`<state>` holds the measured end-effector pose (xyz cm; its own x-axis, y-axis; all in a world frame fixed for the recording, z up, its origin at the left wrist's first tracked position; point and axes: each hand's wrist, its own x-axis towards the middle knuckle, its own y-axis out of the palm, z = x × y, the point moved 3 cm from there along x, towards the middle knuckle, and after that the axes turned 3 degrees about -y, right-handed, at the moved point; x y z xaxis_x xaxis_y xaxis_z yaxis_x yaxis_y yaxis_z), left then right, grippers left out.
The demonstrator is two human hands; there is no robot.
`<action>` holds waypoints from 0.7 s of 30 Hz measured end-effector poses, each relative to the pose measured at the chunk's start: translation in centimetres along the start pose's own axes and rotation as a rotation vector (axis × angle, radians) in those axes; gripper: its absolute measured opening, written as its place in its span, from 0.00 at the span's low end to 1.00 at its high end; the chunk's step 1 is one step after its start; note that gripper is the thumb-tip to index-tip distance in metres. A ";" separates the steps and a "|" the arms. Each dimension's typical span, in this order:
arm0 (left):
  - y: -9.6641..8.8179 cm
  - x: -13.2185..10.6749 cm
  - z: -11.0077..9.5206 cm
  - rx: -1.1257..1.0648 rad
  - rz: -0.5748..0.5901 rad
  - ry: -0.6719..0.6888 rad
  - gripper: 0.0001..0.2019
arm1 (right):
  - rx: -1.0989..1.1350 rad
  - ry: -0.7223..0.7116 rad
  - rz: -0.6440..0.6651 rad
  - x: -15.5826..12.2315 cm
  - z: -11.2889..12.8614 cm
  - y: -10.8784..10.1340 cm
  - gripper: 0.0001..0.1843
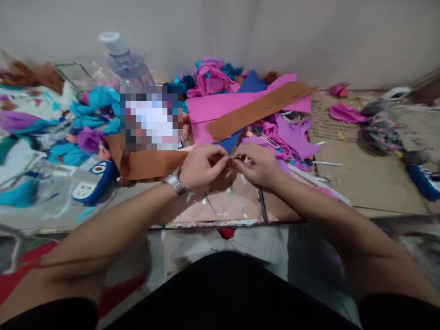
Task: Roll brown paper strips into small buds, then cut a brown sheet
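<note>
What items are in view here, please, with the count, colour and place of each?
Bottle: one, clear with white cap, back left
Pixelated item: one, unidentifiable, before the bottle
Crumpled paper: many, mixed colours, left and back
Pink sheets: count unclear, pink, back centre
Upper brown strip: one, brown, across the pink sheets
Lower brown strip: one, brown, left of centre
Eye-patterned case: one, blue and white, left
Cardboard: one, tan, right
Thin strips: several, white, right
Watch: one, silver, left wrist
Black top: one, black, bottom
Left hand: one, bare, centre
Right hand: one, bare, centre, fingertips close to the left's
</note>
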<state>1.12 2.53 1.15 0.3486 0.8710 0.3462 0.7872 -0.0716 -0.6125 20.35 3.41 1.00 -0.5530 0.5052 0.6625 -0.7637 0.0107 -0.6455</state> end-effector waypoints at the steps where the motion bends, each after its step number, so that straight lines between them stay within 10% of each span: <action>1: -0.1 0.0 0.0 0.000 -0.001 0.001 0.08 | 0.004 -0.002 0.002 0.0 0.0 0.0 0.02; 21: -0.1 0.0 -0.2 0.009 0.017 0.022 0.08 | 0.009 0.031 0.068 -0.2 -0.1 -0.2 0.03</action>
<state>1.10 2.42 1.33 0.3732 0.8590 0.3506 0.7762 -0.0820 -0.6252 20.67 3.37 0.93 -0.5930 0.5308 0.6055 -0.7279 -0.0318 -0.6850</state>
